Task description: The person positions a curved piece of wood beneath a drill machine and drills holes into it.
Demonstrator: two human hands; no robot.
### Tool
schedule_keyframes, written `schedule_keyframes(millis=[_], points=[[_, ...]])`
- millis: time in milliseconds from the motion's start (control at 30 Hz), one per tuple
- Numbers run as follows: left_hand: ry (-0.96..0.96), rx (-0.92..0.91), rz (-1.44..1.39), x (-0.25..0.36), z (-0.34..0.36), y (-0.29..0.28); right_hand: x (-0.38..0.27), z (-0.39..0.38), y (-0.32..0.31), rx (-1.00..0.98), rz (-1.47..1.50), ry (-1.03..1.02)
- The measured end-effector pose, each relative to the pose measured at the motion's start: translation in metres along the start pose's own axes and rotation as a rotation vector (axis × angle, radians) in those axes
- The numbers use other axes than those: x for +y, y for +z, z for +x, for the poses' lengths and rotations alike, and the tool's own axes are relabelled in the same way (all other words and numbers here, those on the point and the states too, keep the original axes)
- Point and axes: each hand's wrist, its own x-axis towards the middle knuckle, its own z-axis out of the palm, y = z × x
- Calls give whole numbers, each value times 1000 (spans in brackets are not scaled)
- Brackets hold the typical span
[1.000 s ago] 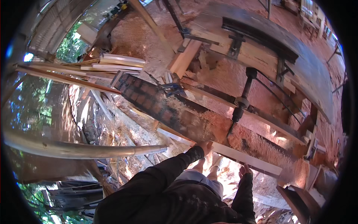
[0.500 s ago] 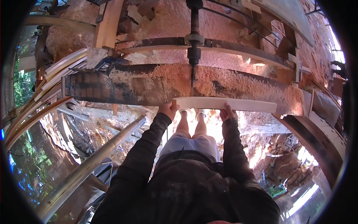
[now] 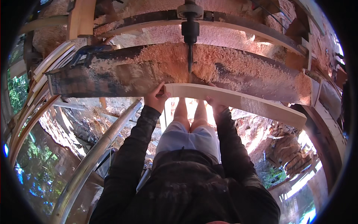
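Note:
A long, pale wooden board lies across the near edge of a dark wooden bench beam, its right end slanting down toward me and reaching past the edge. My left hand is closed around the board's left end, fingers at its corner. Around the near edge, left of the board's middle, my right hand is closed, with some fingertips hidden behind the wood. Just beyond the board, a drill bit points down at the beam from a black drill chuck. The bit is apart from the board.
Orange-brown sawdust coats the beam. A dark clamp-like tool rests at its far left. Long wood strips are stacked on the left. A round pole slants beside my left arm. Curved dark boards stand at the right.
The board's right end has swung down toward me, and its left end has shifted a little left and up. Both hands keep hold. The whole view has also shifted, with the drill higher in it.

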Motion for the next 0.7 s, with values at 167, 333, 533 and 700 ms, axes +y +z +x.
schedule_keyframes(millis=[167, 333, 533, 700], points=[[-64, 11, -197, 2, -4, 6, 16, -2, -4, -5, 196, 141], [-44, 53, -361, 33, 13, 21, 9, 2, -15, 128, 401, 108], [-189, -60, -402, 48, 31, 20, -14, 16, -18, 106, 350, -3], [-161, -120, -432, 46, 35, 21, -18, 21, -24, 93, 219, 2]])
